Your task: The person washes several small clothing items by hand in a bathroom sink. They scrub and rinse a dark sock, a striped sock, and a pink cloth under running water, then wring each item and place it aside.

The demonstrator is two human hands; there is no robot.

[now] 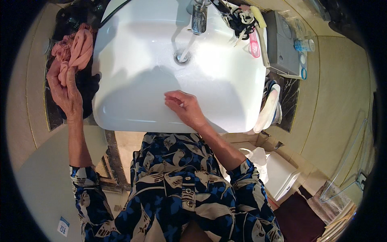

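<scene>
My left hand [65, 96] grips a bunched pink cloth [79, 50], which looks wet, at the left side of the white washbasin [136, 99]. Dark fabric [86, 87] lies beneath it on the counter. Over the front part of the basin hovers my right hand [184, 106], its fingers loosely curled and the thumb apart from them. A small white spot shows at its palm; I cannot tell what it is. Water runs from the chrome faucet [199, 19] into the drain [182, 57].
Black and white cords [240, 22], a yellow brush [257, 16] and a pink-handled item [254, 48] lie on the basin's right rim. Beyond stand a grey box [281, 45] and a blue-and-white container [304, 45]. Folded cloths [269, 109] hang at the right edge.
</scene>
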